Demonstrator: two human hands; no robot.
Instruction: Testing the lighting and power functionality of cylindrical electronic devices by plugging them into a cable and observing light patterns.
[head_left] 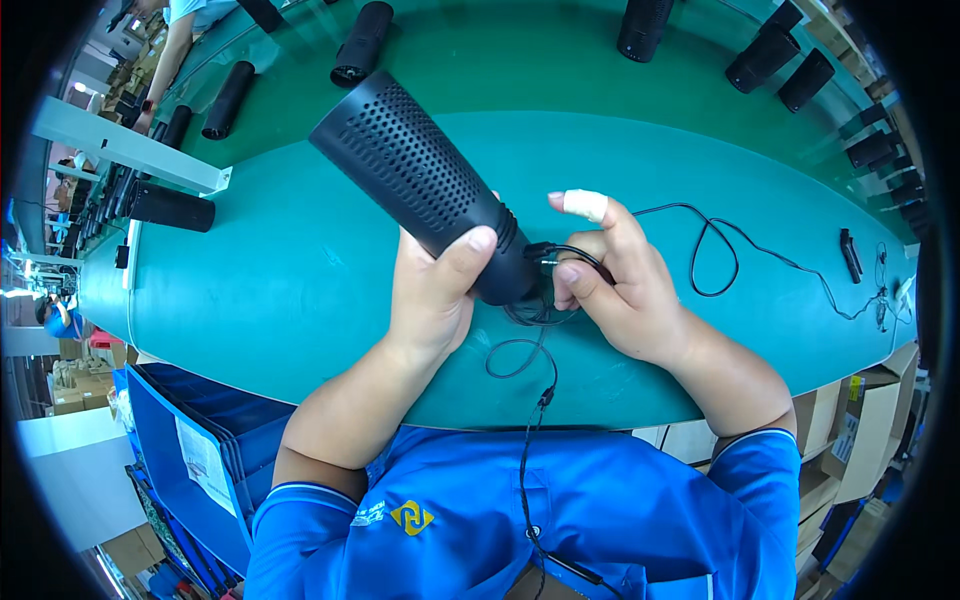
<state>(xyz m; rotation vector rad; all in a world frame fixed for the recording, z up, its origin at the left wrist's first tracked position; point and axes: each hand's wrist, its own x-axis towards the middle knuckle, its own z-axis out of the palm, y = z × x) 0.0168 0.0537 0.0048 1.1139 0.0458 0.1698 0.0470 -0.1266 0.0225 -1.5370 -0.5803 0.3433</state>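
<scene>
My left hand [435, 285] is wrapped round the lower part of a black cylindrical speaker [425, 170] with a perforated grille. The speaker is tilted, its wide end up and to the left, its narrow end toward my right hand. Thumb and fingers of my right hand [625, 285] pinch a black audio cable [590, 258] beside that narrow end. A silver plug tip [549, 262] shows there; whether it sits in a socket I cannot tell. White tape [586, 206] covers part of one raised finger. More black cable [515, 358] loops below the speaker and hangs down over my blue shirt.
Across the green bench [270, 290], several black cylinders stand or lie at the back, one [362, 45] behind the held speaker. A thin cable [735, 235] runs right to a small black object [850, 256]. A metal bracket [135, 150], blue bins [190, 440] and cardboard boxes [862, 435] flank the bench.
</scene>
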